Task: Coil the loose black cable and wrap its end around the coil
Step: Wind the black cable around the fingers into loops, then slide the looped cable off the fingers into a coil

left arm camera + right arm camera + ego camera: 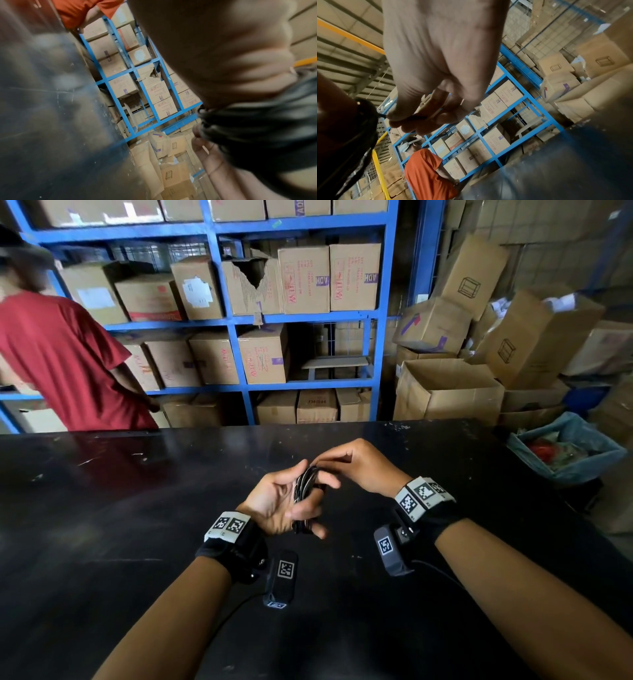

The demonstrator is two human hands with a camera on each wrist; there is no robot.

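Observation:
A coil of black cable [303, 491] is looped around the fingers of my left hand [291, 501], which holds it palm up above the black table [137, 525]. In the left wrist view the coil [257, 135] shows as several blurred black strands across the fingers. My right hand [342, 463] sits just right of the coil's top. In the right wrist view its fingertips [412, 120] pinch the thin black cable end [382, 115], which runs left to the coil [359, 135].
A person in a red shirt [58, 357] stands at the table's far left. Blue shelving [236, 320] full of cardboard boxes lines the back. Piled boxes [479, 354] and a blue-lined bin [565, 450] are at the right.

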